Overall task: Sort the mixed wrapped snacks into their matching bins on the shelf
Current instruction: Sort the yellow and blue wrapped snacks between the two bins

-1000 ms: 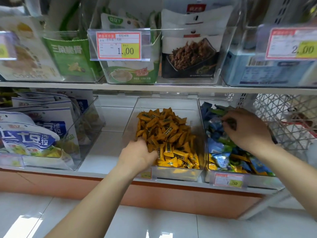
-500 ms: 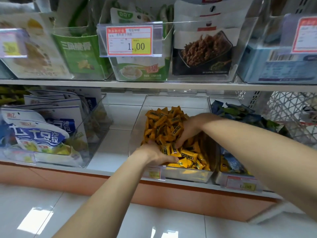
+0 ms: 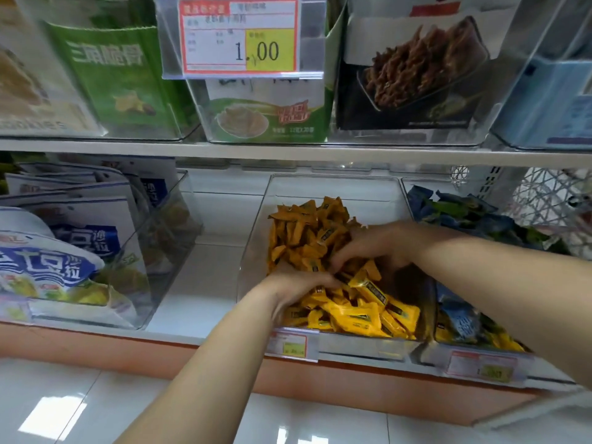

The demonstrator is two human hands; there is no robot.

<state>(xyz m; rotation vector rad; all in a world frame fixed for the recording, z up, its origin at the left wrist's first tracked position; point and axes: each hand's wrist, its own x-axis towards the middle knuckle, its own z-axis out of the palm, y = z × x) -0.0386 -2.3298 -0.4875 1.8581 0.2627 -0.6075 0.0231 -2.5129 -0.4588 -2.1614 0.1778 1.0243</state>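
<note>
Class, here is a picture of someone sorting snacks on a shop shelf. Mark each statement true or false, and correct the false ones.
1. The left hand and the right hand are both in the clear bin of yellow snacks. True.
2. The right-hand bin holds only yellow snacks. False: it holds mostly blue and green wrapped snacks, with some yellow ones at the front.
3. The price tag above the upper shelf reads 1.00. True.
4. The bin of blue-and-white bags touches the yellow snacks' bin. False: bare shelf lies between them.
</note>
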